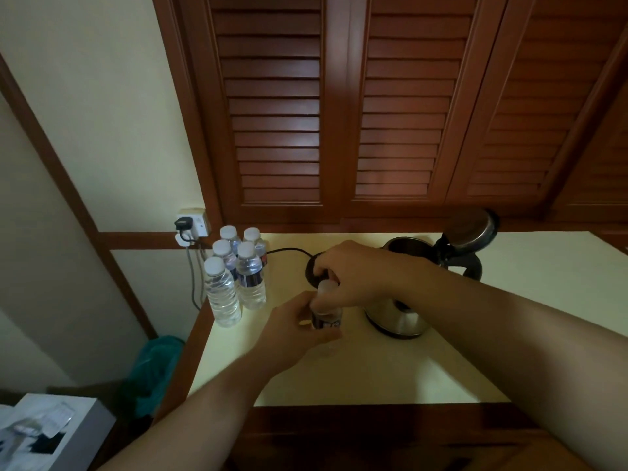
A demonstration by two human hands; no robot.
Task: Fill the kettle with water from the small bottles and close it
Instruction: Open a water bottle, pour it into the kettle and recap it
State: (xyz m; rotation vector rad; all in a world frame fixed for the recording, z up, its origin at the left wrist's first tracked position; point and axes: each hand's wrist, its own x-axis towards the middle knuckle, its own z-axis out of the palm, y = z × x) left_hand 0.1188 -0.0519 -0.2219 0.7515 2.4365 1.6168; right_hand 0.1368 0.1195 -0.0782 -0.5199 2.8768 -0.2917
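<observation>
A small water bottle [327,317] with a dark label stands on the pale table [373,368]. My left hand [292,331] grips its body. My right hand [353,273] is curled over its white cap [326,286]. Just to the right stands a steel kettle [401,321] with its black lid [472,226] swung open. My right forearm hides the kettle's middle. Several more capped small bottles [234,266] stand grouped at the table's back left corner.
The kettle's black base [314,270] lies behind my right hand, with its cord running to a wall socket [192,224] at the left. Wooden louvred doors [339,113] rise behind the table. A teal cloth [156,362] lies on the floor at the left.
</observation>
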